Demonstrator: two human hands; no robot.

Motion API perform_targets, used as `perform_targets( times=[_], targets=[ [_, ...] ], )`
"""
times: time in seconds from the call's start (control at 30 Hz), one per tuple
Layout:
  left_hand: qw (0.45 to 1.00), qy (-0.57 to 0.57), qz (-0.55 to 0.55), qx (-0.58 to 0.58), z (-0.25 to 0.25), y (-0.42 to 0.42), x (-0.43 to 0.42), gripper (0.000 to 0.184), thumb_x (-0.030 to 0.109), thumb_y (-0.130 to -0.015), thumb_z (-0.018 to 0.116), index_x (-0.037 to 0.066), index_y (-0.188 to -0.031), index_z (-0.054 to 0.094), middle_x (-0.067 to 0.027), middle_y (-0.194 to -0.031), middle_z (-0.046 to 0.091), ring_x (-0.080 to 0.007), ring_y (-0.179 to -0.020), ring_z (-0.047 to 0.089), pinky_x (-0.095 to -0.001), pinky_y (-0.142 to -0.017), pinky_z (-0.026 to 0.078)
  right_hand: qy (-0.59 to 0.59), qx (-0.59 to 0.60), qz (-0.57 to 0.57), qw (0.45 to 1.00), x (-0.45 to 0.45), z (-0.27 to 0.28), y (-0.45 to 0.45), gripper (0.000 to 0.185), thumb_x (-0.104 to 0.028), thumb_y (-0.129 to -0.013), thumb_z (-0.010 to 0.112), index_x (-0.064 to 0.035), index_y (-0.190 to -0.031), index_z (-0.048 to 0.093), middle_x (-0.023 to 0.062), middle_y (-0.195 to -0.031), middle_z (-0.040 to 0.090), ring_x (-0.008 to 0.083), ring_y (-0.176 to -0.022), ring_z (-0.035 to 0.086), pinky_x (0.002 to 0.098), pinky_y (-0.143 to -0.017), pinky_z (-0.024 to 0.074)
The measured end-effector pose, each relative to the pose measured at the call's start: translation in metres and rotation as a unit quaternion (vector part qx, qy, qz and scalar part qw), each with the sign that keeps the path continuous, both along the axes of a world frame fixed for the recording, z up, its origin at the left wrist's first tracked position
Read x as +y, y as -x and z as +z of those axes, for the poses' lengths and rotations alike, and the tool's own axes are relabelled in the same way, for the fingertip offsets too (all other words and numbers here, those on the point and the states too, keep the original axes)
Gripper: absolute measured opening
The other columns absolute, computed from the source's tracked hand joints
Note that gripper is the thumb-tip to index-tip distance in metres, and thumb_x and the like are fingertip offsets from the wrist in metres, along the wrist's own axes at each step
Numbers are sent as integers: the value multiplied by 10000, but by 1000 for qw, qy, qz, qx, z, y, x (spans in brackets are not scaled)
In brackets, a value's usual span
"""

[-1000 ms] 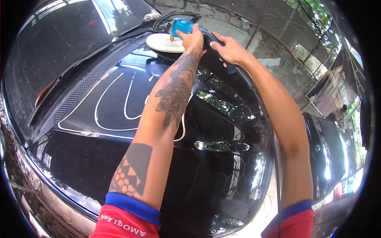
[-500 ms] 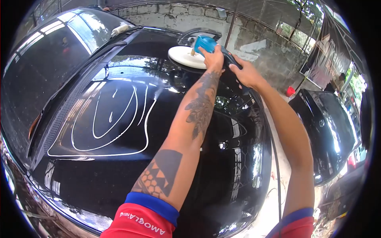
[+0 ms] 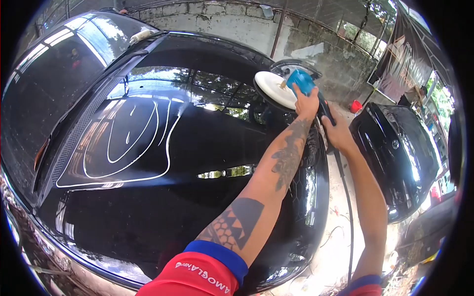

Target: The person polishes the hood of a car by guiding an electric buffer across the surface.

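Note:
A car polisher (image 3: 301, 80) with a blue head and a dark handle is over the far front corner of the black car hood (image 3: 212, 143). Its round white pad (image 3: 270, 88) looks tilted against the glossy surface; whether the whole face touches cannot be told. My left hand (image 3: 307, 103) is closed around the polisher's head, just behind the pad. Farther back, my right hand (image 3: 338, 131) wraps the handle, its fingers partly hidden. White looping lines of polish (image 3: 167, 157) lie on the hood nearer the windshield.
A black cord (image 3: 349, 212) hangs from the handle down past the bumper. To the right stands a separate black car panel (image 3: 395, 153), with a red bucket (image 3: 356, 106) behind it. A block wall (image 3: 237, 22) runs along the far side; the windshield (image 3: 59, 74) is left.
Both hands have moved the polisher right and slightly toward me, to the hood's front corner. The pad now appears more tilted. The polish lines look the same.

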State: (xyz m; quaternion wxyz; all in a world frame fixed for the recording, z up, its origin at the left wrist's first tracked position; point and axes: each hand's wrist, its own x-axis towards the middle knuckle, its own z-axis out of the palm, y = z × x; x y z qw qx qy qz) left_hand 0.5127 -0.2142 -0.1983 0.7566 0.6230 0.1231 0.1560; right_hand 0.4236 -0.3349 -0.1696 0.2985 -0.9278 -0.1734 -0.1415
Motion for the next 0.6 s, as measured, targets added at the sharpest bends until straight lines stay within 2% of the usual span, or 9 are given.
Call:
perform_targets(
  times=[0.1,0.17,0.23,0.3,0.33,0.37,0.43,0.47,0.6],
  targets=[
    [1000,-4,1,-7,4,12,14,1020,566,-827,668,217,-1609,114,-324,-1313,574,-482,-1226,552,-491,-1066,410,1,13,-53,999,20,2,20,617,-269,-980,573,-18,-1512,389,261,-1423,531,324,-1318,523,358,-1089,389],
    [1000,-1,1,-1,6,21,31,1020,572,-817,672,230,-1608,125,-315,-1327,570,-482,-1233,549,-489,-1076,402,-4,-16,-18,1000,27,-2,18,617,-269,-980,573,-24,-1514,388,269,-1387,560,324,-1305,535,362,-1057,420],
    [1000,3,5,7,12,27,54,1023,571,-815,671,234,-1608,120,-309,-1348,558,-477,-1244,543,-489,-1080,400,-24,52,-42,997,49,7,19,648,-325,-951,574,-45,-1509,400,302,-1313,594,417,-1215,592,428,-1031,443],
    [1000,15,26,-2,17,31,81,1022,566,-815,669,233,-1609,117,-313,-1357,550,-477,-1258,533,-488,-1100,376,13,-23,-15,1000,75,13,24,652,-348,-946,573,-70,-1511,407,313,-1300,595,434,-1211,587,435,-1030,445],
    [999,13,39,-9,20,32,99,1011,559,-815,668,250,-1607,121,-304,-1372,539,-489,-1247,534,-511,-1036,458,23,-27,-17,999,90,16,22,654,-353,-942,575,-78,-1512,409,318,-1284,601,438,-1200,591,438,-1023,450],
    [999,18,49,-13,23,32,114,1011,559,-815,668,250,-1607,121,-304,-1372,539,-489,-1247,534,-511,-1036,458,33,-31,-17,999,108,19,22,657,-358,-939,577,-86,-1513,410,323,-1269,608,442,-1190,596,441,-1016,456],
    [998,55,35,-3,34,46,151,999,554,-813,669,273,-1604,127,-291,-1390,523,-503,-1226,535,-525,-897,562,38,7,-29,999,147,35,33,667,-364,-930,586,-94,-1514,412,330,-1273,602,442,-1195,596,438,-1025,455],
    [997,69,44,-6,38,49,168,995,535,-809,683,289,-1601,133,-276,-1418,499,-501,-1217,534,-540,-752,610,16,11,-11,1000,163,35,29,667,-365,-928,588,-100,-1515,412,332,-1272,602,443,-1198,596,437,-1029,453],
    [991,97,82,-32,52,62,231,1000,498,-811,705,284,-1602,130,-260,-1447,476,-485,-1236,524,-580,-722,598,-12,32,39,999,218,46,19,676,-367,-923,597,-109,-1519,408,330,-1279,599,435,-1197,604,433,-1019,462]
  ],
)
